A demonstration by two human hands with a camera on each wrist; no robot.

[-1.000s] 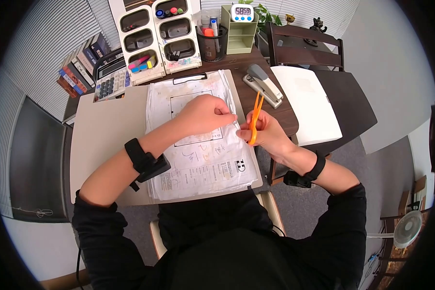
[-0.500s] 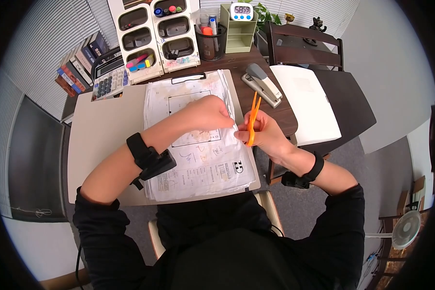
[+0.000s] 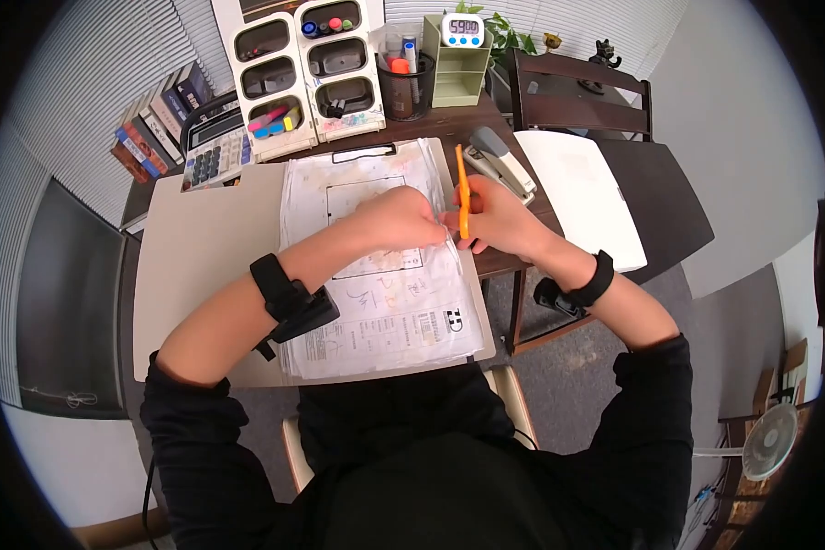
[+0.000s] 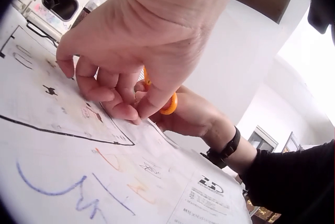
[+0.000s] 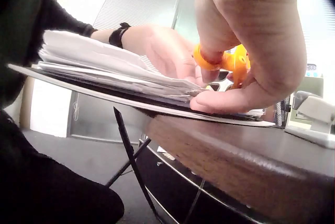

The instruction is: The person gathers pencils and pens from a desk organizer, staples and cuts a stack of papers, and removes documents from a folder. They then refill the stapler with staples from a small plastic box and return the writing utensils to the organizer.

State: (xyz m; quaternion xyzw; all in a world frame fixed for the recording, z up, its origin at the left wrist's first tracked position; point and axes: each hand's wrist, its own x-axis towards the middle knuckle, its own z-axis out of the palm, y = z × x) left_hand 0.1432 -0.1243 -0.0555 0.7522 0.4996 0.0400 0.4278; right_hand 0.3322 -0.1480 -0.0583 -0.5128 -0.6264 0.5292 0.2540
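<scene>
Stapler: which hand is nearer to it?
Right. In the head view, the right hand is close to the near end of the stapler; the left hand is farther off, over the papers.

office-like room: calculator (image 3: 214, 161), stapler (image 3: 506, 167), pen cup (image 3: 401, 97), books (image 3: 159, 125)

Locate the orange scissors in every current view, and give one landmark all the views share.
Head: the orange scissors are just right of centre, upper half, in the right hand.
Left wrist: near the centre, partly hidden behind the left hand.
Right wrist: right of centre, above the middle; the right hand partly covers them.
Shared landmark: the paper stack.
</scene>
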